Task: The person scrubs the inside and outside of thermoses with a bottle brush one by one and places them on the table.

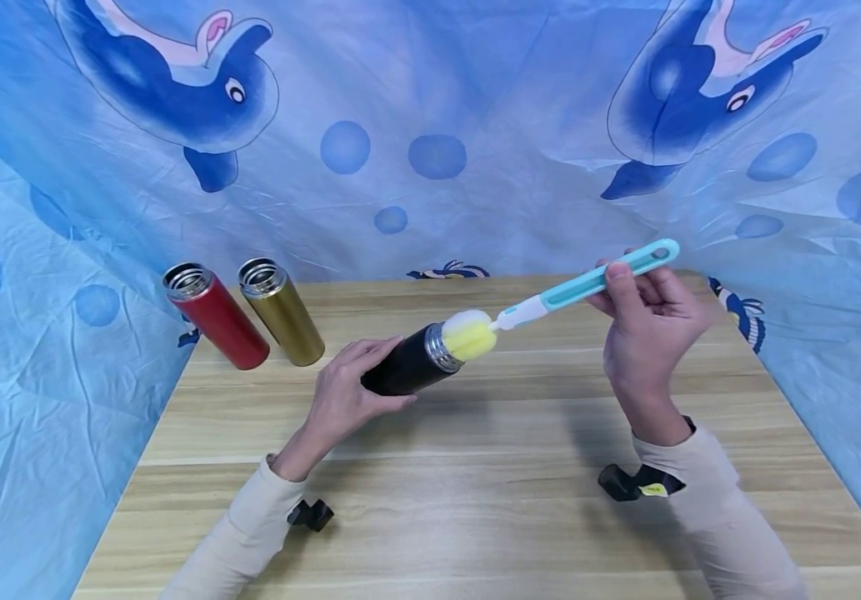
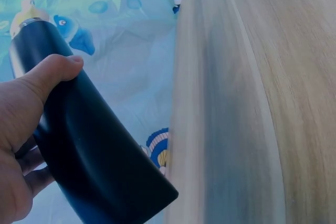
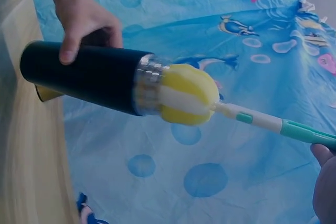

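A black thermos bottle (image 1: 409, 364) with a bare metal neck is held tilted above the table, its mouth toward the right. My left hand (image 1: 351, 383) grips it around the body, thumb on the near side. In my right hand (image 1: 649, 321) is a bottle brush, pinched by its turquoise handle (image 1: 588, 283). The brush's yellow and white sponge head (image 3: 189, 95) sits at the bottle's mouth, most of it bulging outside the metal neck (image 3: 148, 84). In the left wrist view the black bottle (image 2: 89, 129) fills the foreground.
A red thermos bottle (image 1: 222, 321) and a gold one (image 1: 283, 315) stand uncapped at the table's back left. The wooden table (image 1: 460, 500) ends at a blue curtain (image 1: 520, 192) printed with dolphins, which also hangs along both sides.
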